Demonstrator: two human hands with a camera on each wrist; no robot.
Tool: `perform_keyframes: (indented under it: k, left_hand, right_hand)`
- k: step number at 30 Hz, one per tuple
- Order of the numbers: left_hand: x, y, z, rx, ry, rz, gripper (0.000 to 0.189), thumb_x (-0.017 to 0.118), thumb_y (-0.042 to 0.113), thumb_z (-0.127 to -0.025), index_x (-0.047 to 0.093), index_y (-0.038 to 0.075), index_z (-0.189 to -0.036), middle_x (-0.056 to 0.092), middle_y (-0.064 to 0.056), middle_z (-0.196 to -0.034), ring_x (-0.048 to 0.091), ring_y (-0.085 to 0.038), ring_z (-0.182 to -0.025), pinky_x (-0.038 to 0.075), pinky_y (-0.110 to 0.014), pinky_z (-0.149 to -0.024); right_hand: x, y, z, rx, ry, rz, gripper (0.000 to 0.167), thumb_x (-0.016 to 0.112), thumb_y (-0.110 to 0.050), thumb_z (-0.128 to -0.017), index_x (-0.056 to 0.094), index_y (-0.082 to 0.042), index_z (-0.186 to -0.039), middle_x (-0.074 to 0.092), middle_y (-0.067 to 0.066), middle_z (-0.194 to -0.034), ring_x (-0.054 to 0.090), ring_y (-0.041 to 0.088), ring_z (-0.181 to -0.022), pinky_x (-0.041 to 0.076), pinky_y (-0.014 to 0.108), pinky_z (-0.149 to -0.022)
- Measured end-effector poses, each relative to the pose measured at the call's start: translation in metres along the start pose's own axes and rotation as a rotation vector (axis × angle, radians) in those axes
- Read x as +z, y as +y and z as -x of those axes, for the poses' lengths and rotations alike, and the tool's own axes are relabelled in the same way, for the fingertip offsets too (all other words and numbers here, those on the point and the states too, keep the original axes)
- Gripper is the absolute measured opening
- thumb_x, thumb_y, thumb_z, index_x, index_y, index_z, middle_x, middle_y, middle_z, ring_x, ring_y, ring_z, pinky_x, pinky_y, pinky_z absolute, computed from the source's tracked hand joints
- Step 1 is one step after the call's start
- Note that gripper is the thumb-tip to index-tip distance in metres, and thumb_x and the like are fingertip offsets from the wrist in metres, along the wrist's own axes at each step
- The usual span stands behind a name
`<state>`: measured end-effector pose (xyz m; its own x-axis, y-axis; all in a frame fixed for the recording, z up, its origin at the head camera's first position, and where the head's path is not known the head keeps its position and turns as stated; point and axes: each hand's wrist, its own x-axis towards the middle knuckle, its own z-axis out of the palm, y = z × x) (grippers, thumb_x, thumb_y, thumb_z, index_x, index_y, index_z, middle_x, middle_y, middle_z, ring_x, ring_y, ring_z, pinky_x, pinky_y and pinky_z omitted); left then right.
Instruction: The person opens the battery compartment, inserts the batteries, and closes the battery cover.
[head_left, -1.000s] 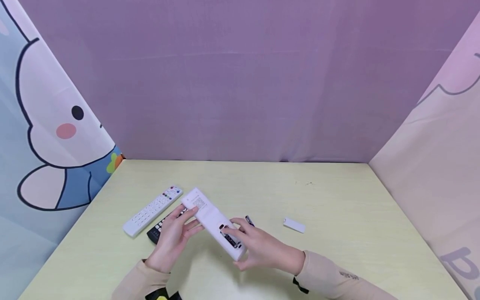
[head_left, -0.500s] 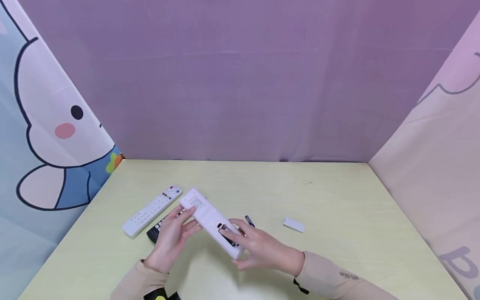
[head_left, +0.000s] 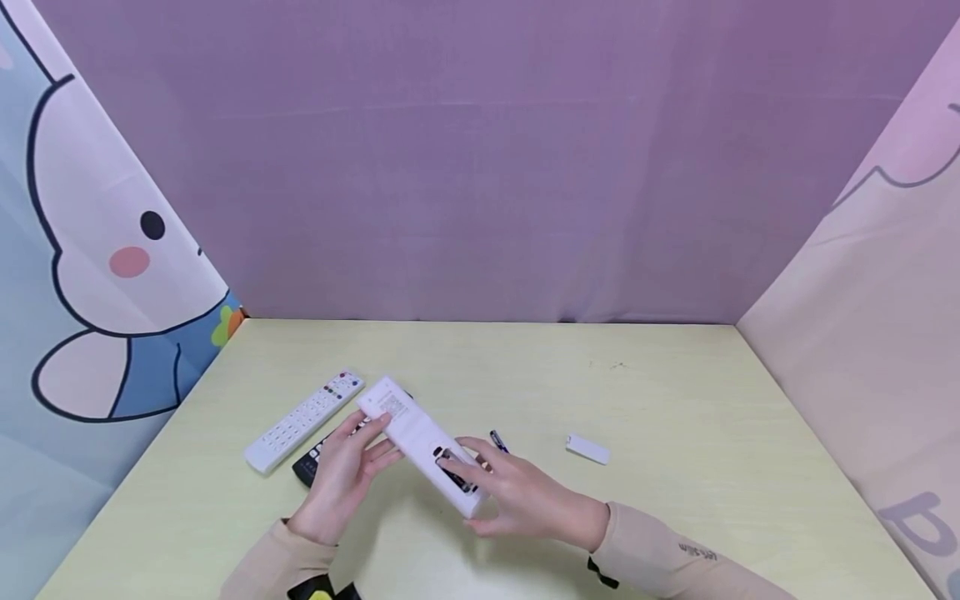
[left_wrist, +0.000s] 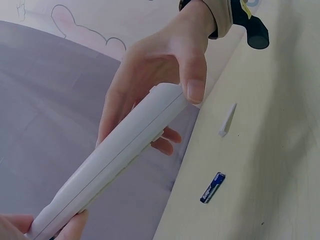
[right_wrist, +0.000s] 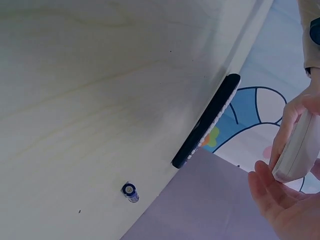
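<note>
A white remote control (head_left: 408,425) is held back side up above the table, its battery compartment (head_left: 456,475) uncovered and dark inside. My left hand (head_left: 341,479) grips its far end, thumb on the back near a printed code. At the near end my right hand (head_left: 525,496) holds the remote, thumb at the end edge and index finger (head_left: 467,471) reaching over the compartment, hiding part of it. In the left wrist view, the right hand's thumb (left_wrist: 196,85) lies on the remote's end. Past the right hand lies a blue battery (left_wrist: 212,188) on the table.
A second white remote (head_left: 303,423), buttons up, lies at the left. Beside it rests a black remote (head_left: 306,468), partly behind the left hand. The small white battery cover (head_left: 588,450) lies to the right. Printed and purple cloth walls (head_left: 480,167) border the table.
The held remote and both hands have shifted slightly left. The right index finger has moved a little with the remote and still lies over the compartment.
</note>
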<state>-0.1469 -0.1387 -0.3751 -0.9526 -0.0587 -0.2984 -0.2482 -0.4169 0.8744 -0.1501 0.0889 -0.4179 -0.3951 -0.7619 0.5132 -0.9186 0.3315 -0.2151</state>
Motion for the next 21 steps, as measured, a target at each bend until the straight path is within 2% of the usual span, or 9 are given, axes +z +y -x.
perform_keyframes:
  k: [6,10,17,21]
  left_hand:
    - [-0.002,0.001,0.001,-0.004,-0.007,0.009,0.05,0.044,0.004,-0.09,0.025,0.002,-0.136,0.059,-0.003,-0.101,0.063,-0.016,-0.086,0.05,-0.03,-0.084]
    - [-0.005,0.003,0.001,-0.004,-0.005,0.02,0.05,0.044,0.004,-0.09,0.024,0.002,-0.136,0.06,-0.003,-0.1,0.063,-0.016,-0.086,0.05,-0.03,-0.084]
    - [-0.01,0.005,0.001,-0.019,0.003,0.045,0.051,0.042,0.002,-0.089,0.025,0.005,-0.137,0.062,0.002,-0.095,0.063,-0.018,-0.087,0.049,-0.033,-0.085]
    - [-0.014,0.006,0.001,-0.017,-0.001,0.044,0.053,0.043,0.003,-0.089,0.023,0.006,-0.138,0.062,0.003,-0.095,0.063,-0.018,-0.088,0.049,-0.033,-0.086]
  right_hand:
    - [-0.003,-0.002,-0.002,0.005,0.01,-0.01,0.071,0.076,-0.027,-0.065,0.046,-0.009,-0.127,0.041,0.016,-0.126,0.056,0.015,-0.091,0.048,0.011,-0.074]
    - [-0.004,-0.002,-0.002,0.044,-0.005,-0.018,0.067,0.072,-0.03,-0.07,0.045,-0.011,-0.128,0.043,0.014,-0.125,0.054,0.015,-0.094,0.047,0.011,-0.07]
    - [-0.01,0.003,-0.002,0.203,-0.035,-0.158,0.057,0.069,-0.025,-0.074,0.048,-0.01,-0.125,0.048,0.01,-0.121,0.05,0.019,-0.107,0.047,0.029,-0.09]
    - [-0.01,0.008,-0.003,0.24,-0.008,-0.22,0.05,0.067,-0.018,-0.075,0.051,-0.006,-0.12,0.051,0.009,-0.118,0.053,0.019,-0.103,0.047,0.029,-0.089]
